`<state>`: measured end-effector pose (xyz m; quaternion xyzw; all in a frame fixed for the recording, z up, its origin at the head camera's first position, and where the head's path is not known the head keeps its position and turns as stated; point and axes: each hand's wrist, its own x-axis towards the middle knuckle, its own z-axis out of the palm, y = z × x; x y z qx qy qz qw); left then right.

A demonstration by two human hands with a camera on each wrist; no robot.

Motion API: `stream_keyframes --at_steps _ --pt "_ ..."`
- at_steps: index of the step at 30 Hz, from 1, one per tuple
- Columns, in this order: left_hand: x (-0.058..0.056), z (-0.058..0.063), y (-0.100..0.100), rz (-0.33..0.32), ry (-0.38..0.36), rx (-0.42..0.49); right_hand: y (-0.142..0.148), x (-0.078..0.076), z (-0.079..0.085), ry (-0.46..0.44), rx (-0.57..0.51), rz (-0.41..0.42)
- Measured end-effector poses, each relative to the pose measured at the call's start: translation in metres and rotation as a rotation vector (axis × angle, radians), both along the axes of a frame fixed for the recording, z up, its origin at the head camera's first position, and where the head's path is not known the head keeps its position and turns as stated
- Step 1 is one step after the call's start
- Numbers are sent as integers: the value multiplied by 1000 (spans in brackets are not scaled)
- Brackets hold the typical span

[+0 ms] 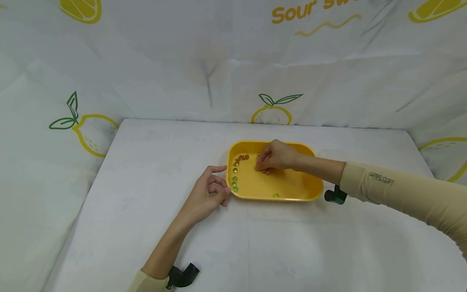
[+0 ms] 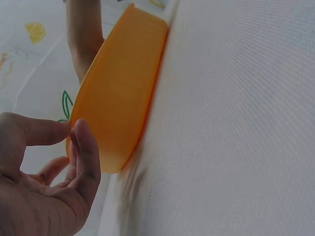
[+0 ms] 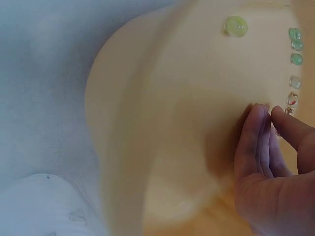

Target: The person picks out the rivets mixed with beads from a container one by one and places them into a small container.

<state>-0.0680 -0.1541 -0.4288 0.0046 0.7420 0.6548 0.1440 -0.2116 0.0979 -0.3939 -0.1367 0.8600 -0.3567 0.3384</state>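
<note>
On the white desk, the left hand, fingers loosely bent, should steady the yellow tray; the right hand, grip nearly closed, contents unclear, should work low beside the beads.

Right sleeve long, beige, softly creased, fairly close-fitting, cuff ending short of wrist. Small dark lettering printed near that cuff, appears to read "Let's Slim"; patch of fine ribbing farther up fabric. Left sleeve matching beige, only cuff end in view. Left hand and right hand bare. Black left wrist camera at cuff, angular, bent like elbow. Right wrist camera also black, compact, rounded, dark green patch on it.
</note>
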Motion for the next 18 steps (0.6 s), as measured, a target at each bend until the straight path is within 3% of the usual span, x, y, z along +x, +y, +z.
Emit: stream_keyframes --at_steps 11,18 --pt "0 -1 0 0 2 5 -5 2 -2 3 -2 -12" --pt "0 -2 -1 1 -1 9 -3 1 -3 29 13 22"
